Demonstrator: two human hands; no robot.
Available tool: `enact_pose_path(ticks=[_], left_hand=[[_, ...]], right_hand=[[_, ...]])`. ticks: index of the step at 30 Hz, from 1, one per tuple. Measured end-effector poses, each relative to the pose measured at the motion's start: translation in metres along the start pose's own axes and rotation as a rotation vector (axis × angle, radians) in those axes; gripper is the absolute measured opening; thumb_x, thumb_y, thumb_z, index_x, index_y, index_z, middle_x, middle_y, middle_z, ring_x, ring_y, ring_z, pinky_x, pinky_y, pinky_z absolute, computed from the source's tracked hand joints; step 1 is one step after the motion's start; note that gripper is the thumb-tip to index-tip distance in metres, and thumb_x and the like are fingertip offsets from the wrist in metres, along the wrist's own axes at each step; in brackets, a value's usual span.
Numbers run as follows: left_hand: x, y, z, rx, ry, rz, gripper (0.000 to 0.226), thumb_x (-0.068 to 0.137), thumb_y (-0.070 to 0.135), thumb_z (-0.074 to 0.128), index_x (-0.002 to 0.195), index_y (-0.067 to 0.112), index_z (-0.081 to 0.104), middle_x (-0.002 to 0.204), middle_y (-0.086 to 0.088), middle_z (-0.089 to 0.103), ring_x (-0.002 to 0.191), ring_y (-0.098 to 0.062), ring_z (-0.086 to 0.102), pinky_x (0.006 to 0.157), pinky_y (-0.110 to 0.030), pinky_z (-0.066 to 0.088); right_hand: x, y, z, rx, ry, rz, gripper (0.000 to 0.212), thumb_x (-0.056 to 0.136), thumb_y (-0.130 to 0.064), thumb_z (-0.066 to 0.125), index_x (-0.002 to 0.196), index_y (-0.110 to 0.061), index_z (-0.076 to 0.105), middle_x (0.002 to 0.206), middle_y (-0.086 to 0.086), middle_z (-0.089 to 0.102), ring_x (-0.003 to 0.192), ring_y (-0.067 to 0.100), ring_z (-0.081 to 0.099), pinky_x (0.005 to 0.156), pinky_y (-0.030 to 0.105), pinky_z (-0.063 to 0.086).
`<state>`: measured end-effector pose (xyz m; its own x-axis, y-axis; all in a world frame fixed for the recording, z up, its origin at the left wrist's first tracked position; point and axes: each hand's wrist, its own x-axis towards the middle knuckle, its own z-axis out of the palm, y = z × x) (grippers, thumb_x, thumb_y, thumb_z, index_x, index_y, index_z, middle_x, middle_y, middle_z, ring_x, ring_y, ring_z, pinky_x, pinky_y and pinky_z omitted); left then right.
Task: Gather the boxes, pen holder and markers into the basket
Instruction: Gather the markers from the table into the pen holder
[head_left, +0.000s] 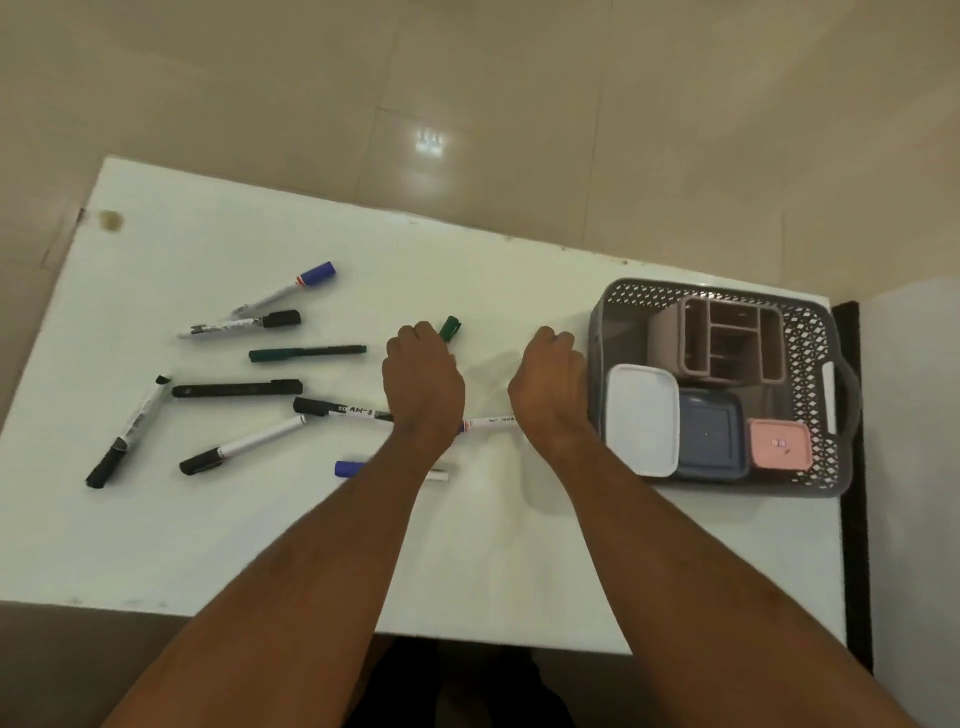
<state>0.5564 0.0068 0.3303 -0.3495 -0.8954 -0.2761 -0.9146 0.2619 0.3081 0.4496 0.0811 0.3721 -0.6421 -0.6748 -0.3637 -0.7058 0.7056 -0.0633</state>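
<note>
Gathering markers: left hand (422, 379) curls over a green-capped marker (450, 328) whose cap pokes out past its knuckles, apparently grasping it, while right hand (551, 379) is loosely clenched w/ nothing visible inside, just left of the basket (810, 332). Boxes, i.e. white box (643, 418), blue box (710, 434), pink box (779, 442), plus pen holder (719, 338), already sit in the basket right of the right hand; loose markers lie left of the left hand, two more run beneath the wrists. Best approx.: lift clear, carry across, drop it into a pen-holder slot or bare basket floor w/o knocking the boxes.
</note>
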Motion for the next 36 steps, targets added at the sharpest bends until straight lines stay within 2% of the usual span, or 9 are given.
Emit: enact_pose_path(ticks=[8,15,19,22,26,28,30,33,36], left_hand=[[-0.004,-0.015,0.011,-0.045,-0.012,0.030,0.016,0.100,0.008,0.054,0.116,0.006,0.053,0.118,-0.013,0.058,0.107,-0.029,0.059,0.084,-0.033,0.045],[0.000,-0.007,-0.002,-0.178,0.020,-0.003,0.017,0.101,0.003,0.051,0.119,0.002,0.052,0.125,-0.015,0.048,0.077,-0.023,0.053,0.071,-0.029,0.040],[-0.002,-0.003,-0.007,-0.343,0.050,-0.067,0.022,0.094,-0.008,0.054,0.114,0.001,0.053,0.126,-0.014,0.045,0.086,-0.032,0.066,0.072,-0.034,0.051],[-0.006,0.000,-0.015,-0.380,0.142,-0.126,0.021,0.098,-0.002,0.052,0.119,0.003,0.053,0.124,-0.013,0.048,0.090,-0.033,0.064,0.070,-0.027,0.040],[-0.010,0.000,-0.026,-0.452,0.268,-0.327,0.019,0.103,0.013,0.050,0.119,0.006,0.057,0.119,-0.011,0.060,0.102,-0.032,0.062,0.079,-0.029,0.035],[-0.014,-0.005,-0.028,-0.506,0.328,-0.451,0.017,0.101,0.016,0.053,0.111,0.005,0.062,0.111,-0.011,0.067,0.101,-0.031,0.064,0.078,-0.029,0.037],[-0.020,-0.009,-0.031,-0.604,0.363,-0.611,0.018,0.100,0.016,0.055,0.109,0.004,0.065,0.107,-0.011,0.071,0.102,-0.030,0.068,0.077,-0.027,0.040],[-0.032,-0.013,-0.033,-0.708,0.331,-0.882,0.024,0.101,0.016,0.056,0.118,0.001,0.064,0.116,-0.014,0.069,0.110,-0.031,0.067,0.082,-0.031,0.044],[-0.037,-0.018,-0.030,-0.774,0.305,-1.021,0.029,0.097,0.017,0.062,0.121,0.001,0.060,0.124,-0.015,0.067,0.114,-0.034,0.066,0.091,-0.039,0.050]], right_hand=[[0.013,0.006,0.038,-0.169,0.049,0.088,0.048,0.081,-0.016,0.076,0.121,-0.009,0.048,0.116,0.014,0.058,0.105,0.024,0.059,0.076,0.028,0.048],[0.018,0.006,0.039,-0.210,0.058,0.075,0.035,0.086,-0.017,0.068,0.116,-0.009,0.053,0.114,0.012,0.057,0.104,0.023,0.058,0.076,0.028,0.046],[0.013,0.009,0.037,-0.083,0.088,0.080,0.040,0.085,-0.006,0.067,0.120,-0.009,0.048,0.121,0.016,0.052,0.099,0.027,0.065,0.079,0.034,0.055],[0.012,0.011,0.035,0.053,0.103,0.018,0.038,0.089,0.003,0.057,0.124,-0.008,0.046,0.121,0.018,0.054,0.101,0.032,0.064,0.081,0.038,0.052],[0.015,0.010,0.028,0.285,0.070,-0.110,0.032,0.097,0.003,0.052,0.128,-0.004,0.053,0.117,0.017,0.061,0.109,0.033,0.056,0.083,0.034,0.040],[0.010,0.005,0.022,0.336,0.084,-0.231,0.034,0.097,0.003,0.055,0.130,-0.004,0.056,0.116,0.016,0.064,0.107,0.033,0.057,0.088,0.038,0.046],[0.002,0.002,0.019,0.329,0.110,-0.384,0.040,0.093,0.005,0.058,0.132,-0.007,0.059,0.114,0.014,0.064,0.099,0.034,0.059,0.087,0.046,0.050],[-0.006,0.000,0.023,0.252,0.066,-0.528,0.047,0.092,0.005,0.062,0.134,-0.016,0.058,0.111,0.012,0.058,0.075,0.031,0.057,0.068,0.040,0.048],[-0.015,-0.001,0.031,0.168,-0.006,-0.678,0.041,0.097,-0.006,0.065,0.135,-0.017,0.055,0.112,0.010,0.057,0.084,0.031,0.060,0.073,0.041,0.053]])
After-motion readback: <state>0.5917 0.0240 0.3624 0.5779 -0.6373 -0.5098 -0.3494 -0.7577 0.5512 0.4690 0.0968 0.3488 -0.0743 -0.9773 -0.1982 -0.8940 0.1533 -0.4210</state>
